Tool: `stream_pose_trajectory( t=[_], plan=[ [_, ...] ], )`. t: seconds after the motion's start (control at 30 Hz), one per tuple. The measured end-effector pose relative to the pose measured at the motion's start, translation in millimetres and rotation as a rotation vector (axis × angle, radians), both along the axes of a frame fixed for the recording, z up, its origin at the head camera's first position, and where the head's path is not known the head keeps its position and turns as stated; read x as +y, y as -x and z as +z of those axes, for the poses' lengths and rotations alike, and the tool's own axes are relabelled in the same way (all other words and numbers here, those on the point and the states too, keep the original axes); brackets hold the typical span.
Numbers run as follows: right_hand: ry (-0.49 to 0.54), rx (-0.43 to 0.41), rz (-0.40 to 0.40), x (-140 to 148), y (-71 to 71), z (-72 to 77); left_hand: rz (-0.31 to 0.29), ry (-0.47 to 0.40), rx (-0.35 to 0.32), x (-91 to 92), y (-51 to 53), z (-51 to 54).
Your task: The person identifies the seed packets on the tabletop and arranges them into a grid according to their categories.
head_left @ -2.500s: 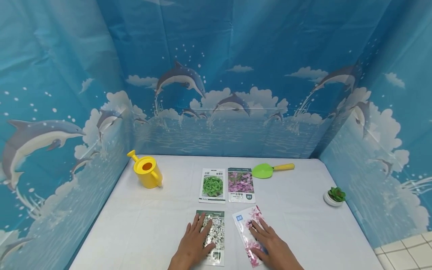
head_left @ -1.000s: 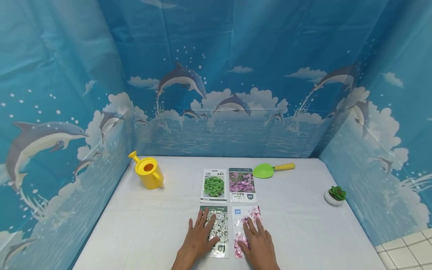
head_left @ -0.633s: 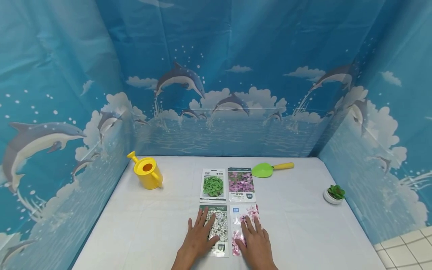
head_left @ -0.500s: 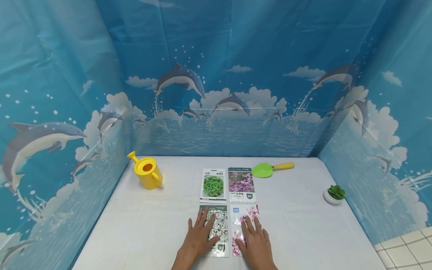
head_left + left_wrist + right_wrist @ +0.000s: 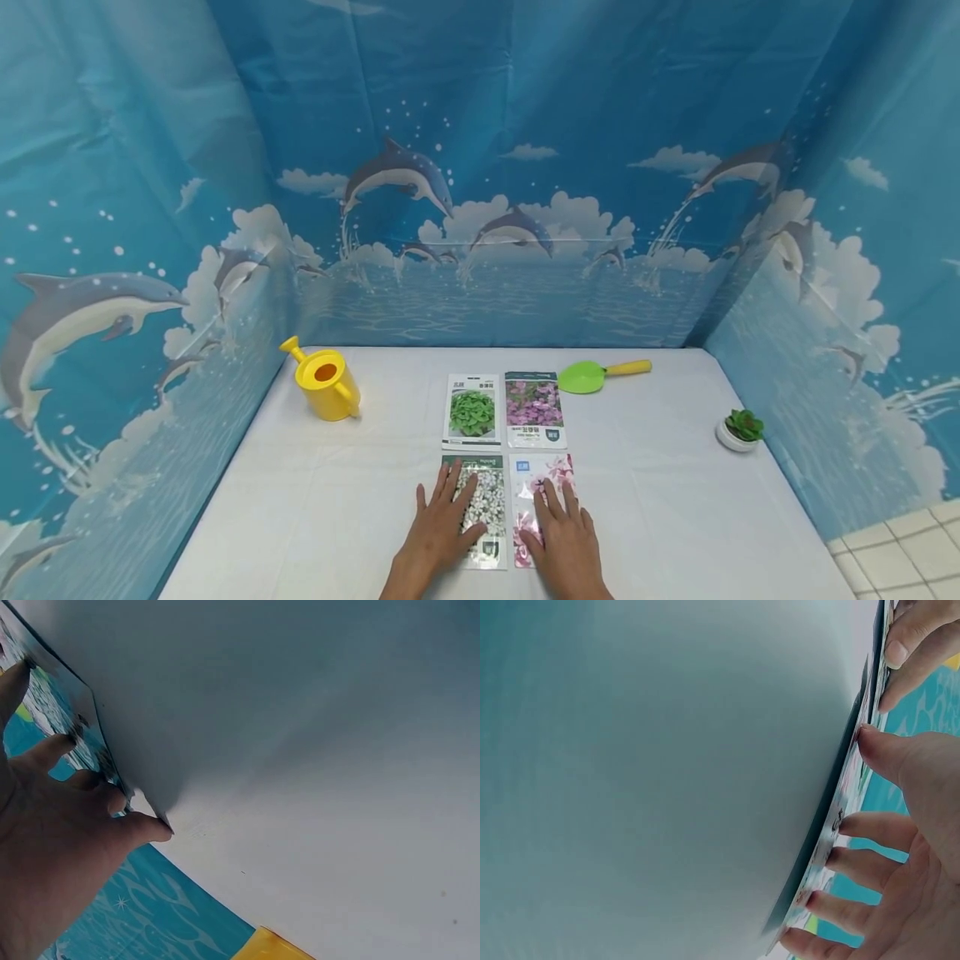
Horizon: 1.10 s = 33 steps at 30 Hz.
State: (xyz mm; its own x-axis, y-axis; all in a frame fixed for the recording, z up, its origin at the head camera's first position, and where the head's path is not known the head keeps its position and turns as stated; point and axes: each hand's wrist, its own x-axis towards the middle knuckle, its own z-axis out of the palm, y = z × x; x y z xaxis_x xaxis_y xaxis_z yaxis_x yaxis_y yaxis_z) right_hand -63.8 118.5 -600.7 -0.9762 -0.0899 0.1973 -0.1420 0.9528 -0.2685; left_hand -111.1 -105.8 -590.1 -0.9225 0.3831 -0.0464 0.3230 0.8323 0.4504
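Note:
My left hand (image 5: 437, 529) lies spread over a green-topped seed packet (image 5: 489, 500) with white flowers, its fingertips on the packet's left side. Beside it, my right hand (image 5: 567, 542) rests with straight fingers on a pink-flower seed packet (image 5: 525, 479). Both packets lie flat and upright, edge by edge with a narrow gap. Just above them sit a green-leaf seed packet (image 5: 472, 412) and a purple-flower seed packet (image 5: 535, 408), untouched. In the right wrist view the fingertips (image 5: 838, 859) touch the packet's face. The left wrist view shows the left hand (image 5: 67, 810) from the side, fingers extended.
A yellow watering can (image 5: 327, 387) stands at the back left of the white-covered table (image 5: 315, 517). A green trowel (image 5: 582, 377) with a yellow handle lies at the back, right of the packets. A small potted succulent (image 5: 741, 429) stands far right. Dolphin-print curtains (image 5: 495, 292) enclose three sides.
Earlier the pink-flower packet lay tilted; my right hand has turned it straight and nearer the white-flower packet. That packet has shifted slightly up and right under my left hand. Lately both hands stay still.

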Motion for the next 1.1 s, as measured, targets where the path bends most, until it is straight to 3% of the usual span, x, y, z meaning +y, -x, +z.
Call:
stream_pose_trajectory(
  t=[0.37,0.63,0.77,0.87,0.97,1.1],
  plan=[
    [0.036,0.037,0.004,-1.7,4.6,-2.2,-0.028,-0.140,0.034,-6.5,3.4,-8.3],
    [0.088,0.042,0.002,-1.6,5.5,-2.2,-0.003,-0.134,0.067,-8.1,7.4,-18.9],
    [0.106,0.014,-0.028,2.5,7.2,2.4,0.002,-0.100,0.077,-5.6,6.8,-3.5],
    [0.121,0.049,-0.051,8.7,11.8,8.8,0.019,-0.077,0.087,-3.3,4.8,16.5],
    [0.131,0.138,-0.060,17.2,22.0,19.0,0.056,-0.052,0.144,-1.0,5.8,34.1],
    [0.129,0.273,-0.057,30.7,42.1,35.3,0.098,-0.038,0.268,3.5,13.0,52.3]
  ],
)
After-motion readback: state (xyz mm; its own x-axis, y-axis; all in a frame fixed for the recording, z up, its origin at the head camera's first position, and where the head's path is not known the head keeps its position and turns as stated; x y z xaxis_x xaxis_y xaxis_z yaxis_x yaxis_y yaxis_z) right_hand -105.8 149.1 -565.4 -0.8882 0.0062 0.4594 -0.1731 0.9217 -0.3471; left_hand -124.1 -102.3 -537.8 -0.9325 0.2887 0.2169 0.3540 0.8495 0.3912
